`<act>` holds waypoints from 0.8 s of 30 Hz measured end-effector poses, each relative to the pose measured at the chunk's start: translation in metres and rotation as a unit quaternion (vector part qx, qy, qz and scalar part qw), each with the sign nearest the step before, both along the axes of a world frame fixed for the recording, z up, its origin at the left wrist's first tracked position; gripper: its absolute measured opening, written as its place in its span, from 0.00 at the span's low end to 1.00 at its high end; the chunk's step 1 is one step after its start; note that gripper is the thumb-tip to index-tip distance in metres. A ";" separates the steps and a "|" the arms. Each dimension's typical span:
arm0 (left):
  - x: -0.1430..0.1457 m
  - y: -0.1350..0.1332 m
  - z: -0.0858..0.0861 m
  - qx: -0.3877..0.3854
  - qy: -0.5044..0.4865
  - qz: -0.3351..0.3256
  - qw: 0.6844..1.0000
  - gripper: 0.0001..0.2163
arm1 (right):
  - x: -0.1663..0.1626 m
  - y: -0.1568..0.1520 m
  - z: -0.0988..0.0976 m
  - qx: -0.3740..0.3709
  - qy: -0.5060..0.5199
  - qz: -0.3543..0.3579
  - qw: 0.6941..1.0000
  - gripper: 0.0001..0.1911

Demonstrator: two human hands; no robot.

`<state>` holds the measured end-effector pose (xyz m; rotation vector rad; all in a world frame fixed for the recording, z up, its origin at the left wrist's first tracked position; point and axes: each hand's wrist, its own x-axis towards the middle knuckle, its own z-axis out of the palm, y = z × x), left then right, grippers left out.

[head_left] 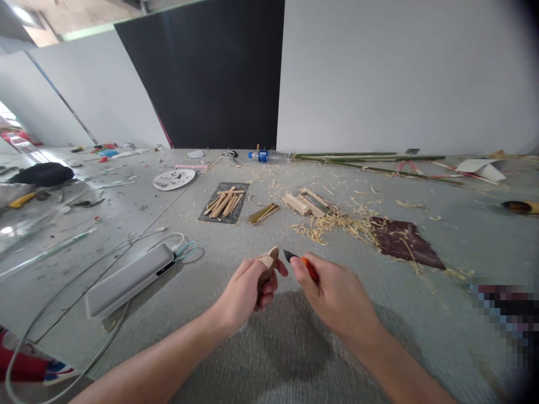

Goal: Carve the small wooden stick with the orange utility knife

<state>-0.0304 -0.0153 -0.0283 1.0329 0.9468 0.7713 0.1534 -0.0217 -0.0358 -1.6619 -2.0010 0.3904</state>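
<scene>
My left hand (242, 289) is closed around a small brown carved wooden piece (264, 280), whose rounded pale end sticks up past the thumb. The fingers hide much of its lower part. Opposite it, my right hand (341, 289) grips a small knife (310, 269) with an orange handle and a dark pointed blade. The blade tip points toward the wooden piece and is a short gap away from it. Both hands are above the grey surface (286, 348), close in front of me.
Wooden sticks (225, 202) lie on a dark board (204, 216). Pale shavings (324, 225) surround split wood pieces (309, 202), near a brown sheet (406, 244). A power bank (130, 280) with cables is at left. Farther back are a white plate (174, 179), a bottle (269, 156) and green stalks (362, 163).
</scene>
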 end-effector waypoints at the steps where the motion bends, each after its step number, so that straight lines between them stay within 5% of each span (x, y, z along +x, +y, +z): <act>1: 0.000 0.000 -0.001 0.003 -0.002 0.000 1.000 0.14 | 0.000 0.000 0.000 -0.003 -0.003 0.003 1.000 0.29; 24: 0.003 0.000 -0.004 0.039 -0.007 0.008 0.999 0.15 | -0.002 -0.001 0.001 -0.011 -0.034 0.017 0.999 0.32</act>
